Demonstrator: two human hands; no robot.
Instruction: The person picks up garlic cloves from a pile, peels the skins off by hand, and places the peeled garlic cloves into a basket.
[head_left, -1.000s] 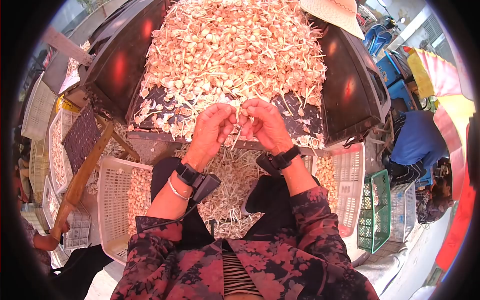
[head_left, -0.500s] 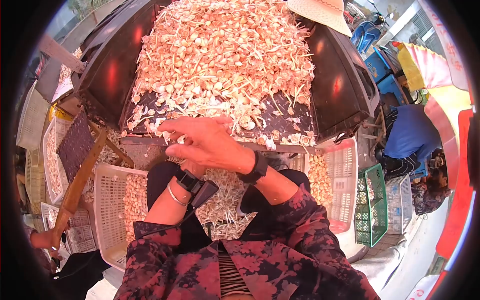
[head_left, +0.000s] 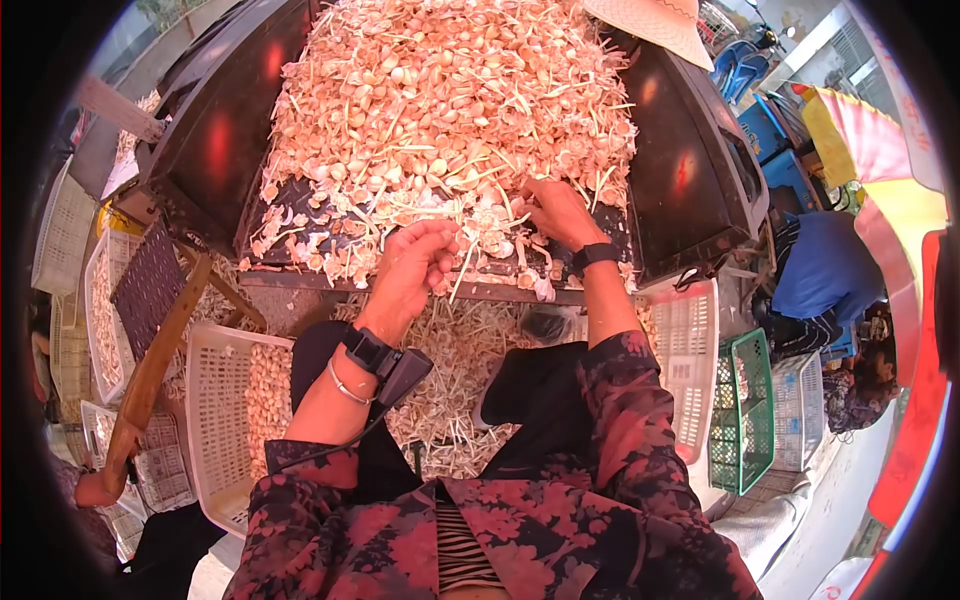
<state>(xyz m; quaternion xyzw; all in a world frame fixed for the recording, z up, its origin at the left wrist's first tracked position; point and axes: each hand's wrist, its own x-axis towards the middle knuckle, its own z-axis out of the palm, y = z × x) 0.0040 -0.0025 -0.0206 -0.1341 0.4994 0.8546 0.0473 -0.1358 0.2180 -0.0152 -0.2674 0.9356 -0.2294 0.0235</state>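
A big heap of garlic cloves, stems and papery skins [head_left: 450, 110] lies on the dark truck-bed-like surface in front of me. My left hand [head_left: 412, 262] is over its near edge, fingers curled into a pinch; what they hold is too small to make out. A thin pale garlic stem [head_left: 463, 268] shows just beside those fingertips. Farther right, my right hand [head_left: 563, 214] reaches into the heap's near side, its bent fingers closed at the tips among skins and stems. Whatever is in that grip is hidden.
Below my knees lies a pile of skins and stems [head_left: 440, 345]. White plastic crates [head_left: 215, 400] with cloves flank my legs, and a green crate [head_left: 742, 410] stands right. A straw hat [head_left: 655, 25] is at top right. Other people sit at both sides.
My hands were crossed, right over left, at the near edge. They have parted: the right has moved right and forward to the heap, the left now shows with curled fingers.
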